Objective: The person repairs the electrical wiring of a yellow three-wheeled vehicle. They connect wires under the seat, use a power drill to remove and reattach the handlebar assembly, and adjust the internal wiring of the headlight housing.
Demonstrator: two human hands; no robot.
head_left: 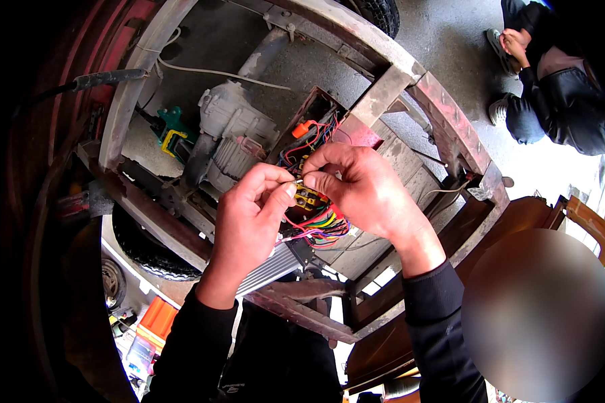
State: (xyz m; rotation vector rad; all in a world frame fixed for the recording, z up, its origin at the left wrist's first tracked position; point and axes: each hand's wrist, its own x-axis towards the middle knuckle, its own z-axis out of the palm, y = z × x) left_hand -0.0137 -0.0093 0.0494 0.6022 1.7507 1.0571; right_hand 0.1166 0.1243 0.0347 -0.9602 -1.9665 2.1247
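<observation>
The left hand point(252, 208) and right hand point(363, 188) pinch a small pale piece point(299, 181) between their fingertips — yellow block point(306, 199) just beneath the grip, coloured wires point(328, 227) on its near side — judged light, slim, easily bent, best held lightly by its ends.

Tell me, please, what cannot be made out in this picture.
All in the head view:
- what lies between the left hand and right hand: too small, partly covered by fingers
- part of the yellow terminal block: behind the hands
- the rest of the upper tyre: cut off by the top edge
- what the round patch covers: blurred
</observation>
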